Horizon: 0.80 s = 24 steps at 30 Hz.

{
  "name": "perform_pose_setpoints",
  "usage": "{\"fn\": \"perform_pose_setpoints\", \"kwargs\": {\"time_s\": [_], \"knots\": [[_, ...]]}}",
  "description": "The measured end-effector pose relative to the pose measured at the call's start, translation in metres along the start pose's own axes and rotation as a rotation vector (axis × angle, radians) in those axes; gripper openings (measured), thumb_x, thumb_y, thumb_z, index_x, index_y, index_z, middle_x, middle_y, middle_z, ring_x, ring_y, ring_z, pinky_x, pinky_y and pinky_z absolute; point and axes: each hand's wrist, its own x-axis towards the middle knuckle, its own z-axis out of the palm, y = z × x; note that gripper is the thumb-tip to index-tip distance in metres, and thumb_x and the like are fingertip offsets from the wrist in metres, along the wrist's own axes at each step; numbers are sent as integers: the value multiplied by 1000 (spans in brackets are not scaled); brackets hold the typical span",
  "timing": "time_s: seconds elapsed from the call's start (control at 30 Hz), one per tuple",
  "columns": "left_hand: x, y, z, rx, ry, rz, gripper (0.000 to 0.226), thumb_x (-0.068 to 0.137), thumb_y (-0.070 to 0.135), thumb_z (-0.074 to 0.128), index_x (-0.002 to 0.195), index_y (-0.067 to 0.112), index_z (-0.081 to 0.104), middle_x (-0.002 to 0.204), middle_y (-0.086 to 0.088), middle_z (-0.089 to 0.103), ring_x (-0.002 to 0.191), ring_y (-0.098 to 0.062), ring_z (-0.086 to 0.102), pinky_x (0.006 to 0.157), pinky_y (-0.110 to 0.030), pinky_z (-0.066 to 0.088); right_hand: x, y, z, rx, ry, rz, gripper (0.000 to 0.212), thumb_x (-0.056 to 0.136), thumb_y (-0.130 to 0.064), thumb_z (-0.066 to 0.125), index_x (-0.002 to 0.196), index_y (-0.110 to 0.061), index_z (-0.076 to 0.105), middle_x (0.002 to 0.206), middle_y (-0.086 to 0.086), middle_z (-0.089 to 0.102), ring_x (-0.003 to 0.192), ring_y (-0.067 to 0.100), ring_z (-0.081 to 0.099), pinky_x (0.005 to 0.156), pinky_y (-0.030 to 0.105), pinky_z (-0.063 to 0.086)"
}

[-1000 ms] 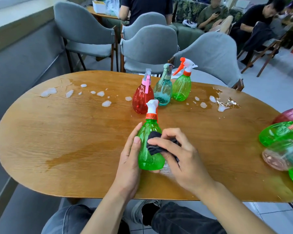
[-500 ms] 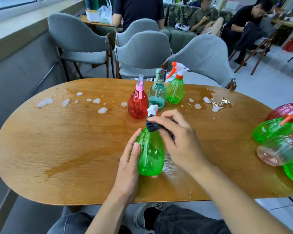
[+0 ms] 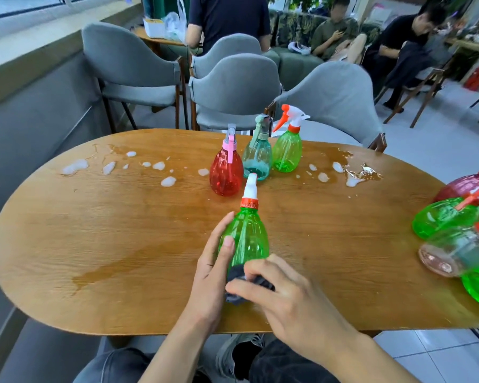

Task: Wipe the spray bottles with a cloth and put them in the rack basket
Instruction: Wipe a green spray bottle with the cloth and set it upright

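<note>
Item: green spray bottle (image 3: 246,236), upright on the wooden table (image 3: 94,244), near edge; my left hand (image 3: 210,272) steadies its side, fingers curved round the body; my right hand (image 3: 285,294) pinches a dark cloth (image 3: 237,272) against its base; red bottle (image 3: 225,172), teal bottle (image 3: 257,158) and second green bottle (image 3: 287,153) grouped beyond.

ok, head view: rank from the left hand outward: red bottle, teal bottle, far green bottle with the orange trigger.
From the left hand, which grips the near green bottle:
1. Red bottle, straight beyond the hand, nearest of the row.
2. Teal bottle, behind and right of the red one.
3. Far green bottle, rightmost and farthest back, near the table edge.
</note>
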Motion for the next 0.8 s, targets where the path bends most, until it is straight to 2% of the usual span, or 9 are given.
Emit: {"fn": "perform_pose_setpoints", "kwargs": {"time_s": [0.07, 0.13, 0.23, 0.33, 0.43, 0.53, 0.6, 0.73, 0.8], "knots": [[0, 1, -1, 25, 15, -3, 43, 107, 43, 58, 150, 36, 58, 145, 3, 67, 133, -24, 65, 107, -46, 53, -8, 3, 0, 104, 12, 15, 35, 103, -18, 50, 131, -37, 60, 120, -9, 50, 107, 9, 52, 81, 25, 54], [0, 0, -3, 78, 36, 28, 59, 95, 59, 72, 149, 42, 57, 149, 3, 64, 136, -24, 63, 110, -48, 52, -15, 5, 5, 298, 205, 191, 36, 103, -16, 57, 130, -39, 66, 119, -11, 53, 110, 7, 56, 89, 20, 47], [1, -4, -4, 51, 41, 31, 69, 83, 51, 80, 148, 50, 55, 146, 6, 65, 133, -24, 65, 102, -50, 57, -16, 14, 12, 505, 510, 596, 44, 103, -10, 60, 123, -48, 68, 121, -13, 58, 114, 14, 62, 93, 24, 50], [3, -7, -4, -36, 61, -14, 60, 96, 45, 73, 150, 57, 50, 143, -3, 66, 129, -40, 66, 96, -70, 55, -9, 16, 23, 647, 493, 758, 40, 104, -9, 60, 121, -44, 67, 122, -14, 61, 121, 11, 61, 104, 32, 50], [4, -7, -5, -57, 40, -32, 44, 110, 44, 54, 151, 59, 48, 152, 1, 63, 138, -37, 60, 109, -80, 40, -2, 1, 28, 635, 447, 720, 35, 104, -11, 60, 125, -40, 63, 123, -18, 60, 123, 7, 59, 103, 23, 47], [3, -7, -6, -34, 9, -29, 53, 101, 58, 51, 154, 55, 45, 157, 2, 58, 143, -33, 57, 112, -79, 38, 1, -1, 22, 608, 413, 614, 33, 104, -12, 59, 126, -35, 65, 123, -16, 59, 122, 9, 59, 97, 13, 44], [3, -7, -7, -14, 12, -1, 59, 95, 60, 57, 154, 54, 47, 157, 2, 57, 144, -33, 55, 112, -80, 37, 9, 7, 10, 599, 400, 551, 32, 105, -12, 58, 126, -34, 68, 123, -14, 59, 121, 12, 60, 97, 16, 45], [3, -9, -7, 21, 17, 28, 52, 100, 52, 57, 151, 52, 51, 159, 8, 55, 146, -34, 52, 107, -85, 37, 39, 31, -13, 411, 430, 470, 40, 101, 0, 61, 132, -24, 71, 118, -5, 58, 113, 11, 60, 94, 19, 47], [5, -11, -8, 38, 25, 23, 51, 102, 55, 56, 152, 51, 51, 161, 8, 52, 149, -34, 48, 108, -87, 33, 58, 40, -19, 322, 367, 388, 40, 100, -1, 63, 134, -22, 71, 116, -4, 58, 109, 11, 60, 93, 25, 51]]}}
